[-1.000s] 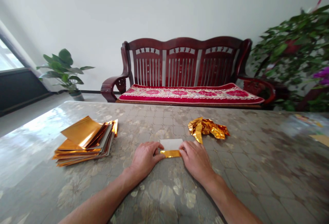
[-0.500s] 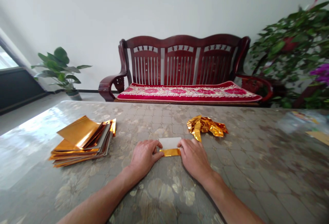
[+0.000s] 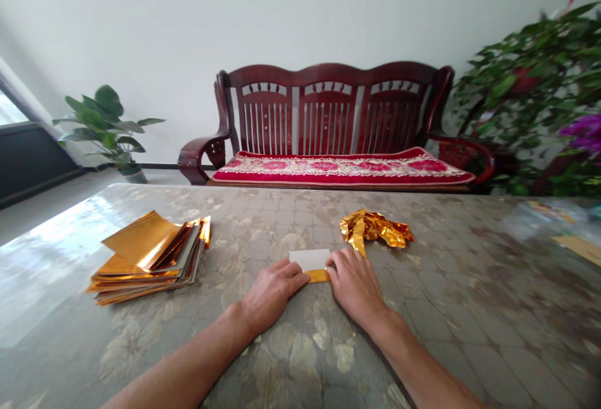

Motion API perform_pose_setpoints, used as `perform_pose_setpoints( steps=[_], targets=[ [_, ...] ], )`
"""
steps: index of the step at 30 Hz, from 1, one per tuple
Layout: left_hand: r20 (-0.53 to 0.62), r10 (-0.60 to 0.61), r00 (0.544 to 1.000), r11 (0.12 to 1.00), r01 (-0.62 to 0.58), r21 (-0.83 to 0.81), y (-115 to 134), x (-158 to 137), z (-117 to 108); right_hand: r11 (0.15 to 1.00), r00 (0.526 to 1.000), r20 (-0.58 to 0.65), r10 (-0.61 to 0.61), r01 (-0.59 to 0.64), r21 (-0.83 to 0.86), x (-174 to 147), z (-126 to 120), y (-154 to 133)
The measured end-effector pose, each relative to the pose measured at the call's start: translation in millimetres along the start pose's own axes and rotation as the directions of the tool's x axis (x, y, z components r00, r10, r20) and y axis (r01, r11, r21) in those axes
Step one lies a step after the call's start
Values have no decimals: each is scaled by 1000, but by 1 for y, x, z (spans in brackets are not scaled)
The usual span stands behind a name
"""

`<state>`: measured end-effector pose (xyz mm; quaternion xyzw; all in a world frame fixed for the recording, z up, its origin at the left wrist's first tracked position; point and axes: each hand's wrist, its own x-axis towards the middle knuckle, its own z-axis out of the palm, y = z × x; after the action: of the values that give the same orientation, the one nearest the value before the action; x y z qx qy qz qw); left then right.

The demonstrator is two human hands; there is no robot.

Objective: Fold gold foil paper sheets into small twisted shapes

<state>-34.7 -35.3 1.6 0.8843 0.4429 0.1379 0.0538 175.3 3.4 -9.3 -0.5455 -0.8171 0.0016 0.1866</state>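
A small sheet of gold foil paper [image 3: 310,260] lies on the table between my hands. Its pale back faces up, and the near edge is folded over as a gold strip. My left hand [image 3: 277,287] has its fingers together, pressed on the left part of that strip and covering it. At the right end, my right hand [image 3: 354,277] pinches the fold with thumb and fingers. Crumpled gold foil [image 3: 378,228] sits just beyond my right hand. To the left is a stack of gold foil sheets [image 3: 145,265], loosely piled with some edges fanned out.
The table [image 3: 263,365] has a glossy floral-patterned cover. Clear plastic packaging [image 3: 539,221] and a brown card piece [image 3: 580,247] lie at its right side. Beyond stand a dark red wooden bench [image 3: 328,108], a potted plant [image 3: 110,124] and leafy greenery [image 3: 530,77].
My left hand has slid right along the folded gold strip and now covers more of it. My right hand stays at the strip's right end.
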Motion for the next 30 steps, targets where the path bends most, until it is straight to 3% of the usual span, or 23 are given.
perform_pose_setpoints(
  steps=[9,18,30],
  targets=[
    [99,-79,992,978,58,201,26,-2,-10,995,999,-6,-44,44,-88,-4,-2,-4],
    [104,-97,990,966,68,250,26,0,-3,999,999,38,39,-37,-40,-8,-6,-31],
    [146,-215,966,935,160,317,34,-12,-5,997,996,46,78,-79,26,-11,-4,0]
  ],
)
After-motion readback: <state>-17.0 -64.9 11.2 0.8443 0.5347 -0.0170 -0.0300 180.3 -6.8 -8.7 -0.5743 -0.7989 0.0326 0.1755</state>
